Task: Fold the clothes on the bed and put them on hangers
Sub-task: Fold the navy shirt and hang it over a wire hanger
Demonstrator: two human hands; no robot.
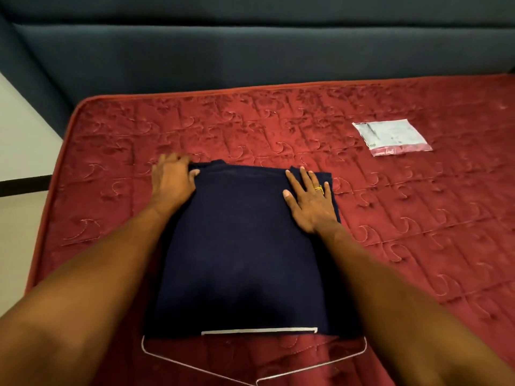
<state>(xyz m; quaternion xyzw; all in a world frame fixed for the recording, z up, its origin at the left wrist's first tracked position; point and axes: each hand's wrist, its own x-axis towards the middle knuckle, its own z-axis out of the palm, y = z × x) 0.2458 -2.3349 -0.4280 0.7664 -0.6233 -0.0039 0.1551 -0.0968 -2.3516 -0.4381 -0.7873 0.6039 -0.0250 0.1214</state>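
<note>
Navy cloth (pixel 245 246), folded into a rough rectangle, lies under both hands on the red quilted mattress (pixel 418 232), its long axis running from the person's body toward the fingertips and the dark blue headboard (pixel 250 51) beyond. The left hand (pixel 174 179) sits at the far left corner of the garment: its thumb lies on top of the fabric and its 4 fingers curl over the edge onto the mattress, so it may be gripping the corner, though the blur there keeps me from being sure. The right hand (pixel 309 199) lies flat, fingers spread and pressing down on the far right corner, holding nothing; a yellow ring (pixel 319 188) shows on 1 finger. Behind both wrists, at the near end of the garment, a thin wire hanger (pixel 250 369) lies on the mattress with its bar seemingly tucked under the cloth, and a white strip (pixel 259 330) shows along the near hem. The coming move likely turns on this: the hanger lies opposite the fingertips, toward the body, so the far edge under the fingers would be drawn back along the long axis, with both hands equally near it. Open mattress lies left, right and beyond the fingers; a clear plastic pouch (pixel 391 137) rests well apart, past the right fingertips. The mattress's left edge is close beside the left hand.
</note>
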